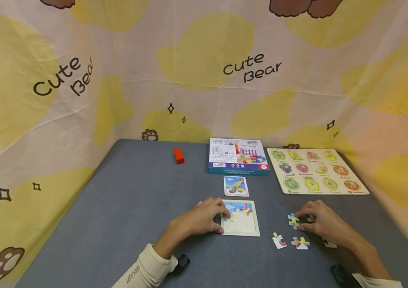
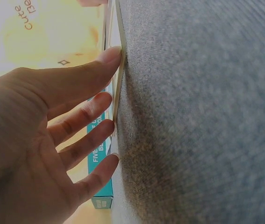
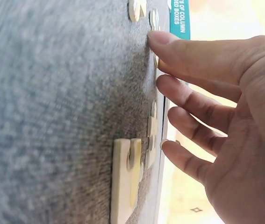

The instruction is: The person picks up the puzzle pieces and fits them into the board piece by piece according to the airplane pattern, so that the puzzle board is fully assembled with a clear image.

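The cloth (image 1: 189, 52) reads "Cute Bear", the box (image 1: 239, 157) "FIVE SETS OF COLUMN BEADED BOXES".

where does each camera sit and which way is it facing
Head: worn on the head, facing forward and down at the table and puzzle tray; both the left hand and right hand show, plus sleeves.
Left wrist: on that wrist, looking past the fingers low across the table to the tray's edge; the left hand shows.
Right wrist: on that wrist, looking likewise at puzzle pieces; the right hand shows.
Shared: both wrist views catch the box's teal side.
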The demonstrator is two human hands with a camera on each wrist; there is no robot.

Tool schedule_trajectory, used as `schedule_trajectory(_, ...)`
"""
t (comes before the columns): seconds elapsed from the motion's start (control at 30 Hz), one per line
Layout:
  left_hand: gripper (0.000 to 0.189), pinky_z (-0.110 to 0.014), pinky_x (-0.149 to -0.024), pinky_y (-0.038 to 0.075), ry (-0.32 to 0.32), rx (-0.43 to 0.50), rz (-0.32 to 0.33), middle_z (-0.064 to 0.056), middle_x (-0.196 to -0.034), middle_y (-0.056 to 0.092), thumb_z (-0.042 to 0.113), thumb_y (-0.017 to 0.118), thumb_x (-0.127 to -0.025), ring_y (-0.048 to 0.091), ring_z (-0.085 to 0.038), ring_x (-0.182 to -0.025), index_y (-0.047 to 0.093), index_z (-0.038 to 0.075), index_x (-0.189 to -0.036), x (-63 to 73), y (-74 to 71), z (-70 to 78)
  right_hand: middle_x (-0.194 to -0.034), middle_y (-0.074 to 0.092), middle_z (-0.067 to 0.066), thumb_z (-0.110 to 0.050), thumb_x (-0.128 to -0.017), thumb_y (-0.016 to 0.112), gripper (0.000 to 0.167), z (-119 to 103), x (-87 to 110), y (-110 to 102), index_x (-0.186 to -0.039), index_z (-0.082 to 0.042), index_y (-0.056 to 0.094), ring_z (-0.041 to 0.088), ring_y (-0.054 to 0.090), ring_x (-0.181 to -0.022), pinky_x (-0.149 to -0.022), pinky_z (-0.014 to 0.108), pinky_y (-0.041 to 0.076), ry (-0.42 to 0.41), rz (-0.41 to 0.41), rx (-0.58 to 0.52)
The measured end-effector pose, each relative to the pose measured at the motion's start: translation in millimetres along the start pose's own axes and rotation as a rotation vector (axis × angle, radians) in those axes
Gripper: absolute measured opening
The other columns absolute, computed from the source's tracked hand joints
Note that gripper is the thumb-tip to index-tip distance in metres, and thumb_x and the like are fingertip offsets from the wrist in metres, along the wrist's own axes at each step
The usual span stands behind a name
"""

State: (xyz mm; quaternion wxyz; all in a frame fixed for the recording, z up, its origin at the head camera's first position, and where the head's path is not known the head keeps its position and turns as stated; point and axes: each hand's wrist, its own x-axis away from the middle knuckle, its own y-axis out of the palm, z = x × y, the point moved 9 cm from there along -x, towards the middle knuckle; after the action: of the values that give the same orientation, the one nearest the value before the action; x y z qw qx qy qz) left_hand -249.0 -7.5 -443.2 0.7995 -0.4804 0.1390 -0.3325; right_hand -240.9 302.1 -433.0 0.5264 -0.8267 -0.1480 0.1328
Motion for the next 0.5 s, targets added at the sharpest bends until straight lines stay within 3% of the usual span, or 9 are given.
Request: schedule_trajectory(0.5,0.04,-0.034,-0.094,0.041,0.002,-0.011,0.004,0.007,-0.129,0.063,0.029,0.087,-0.09,0.052,-0.011,-0.117,0.077,0.025,-0.129,-0.1,1.0,-0.3,-0.092,0.064,-0.015,-0.035,-0.082,0.091,0.018,1.9,-2.2,-0.2,-0.094,-0.024,0.082,0.011,0.05,-0.092,-0.079,0.035,0.044,0.021,0.021,0.026)
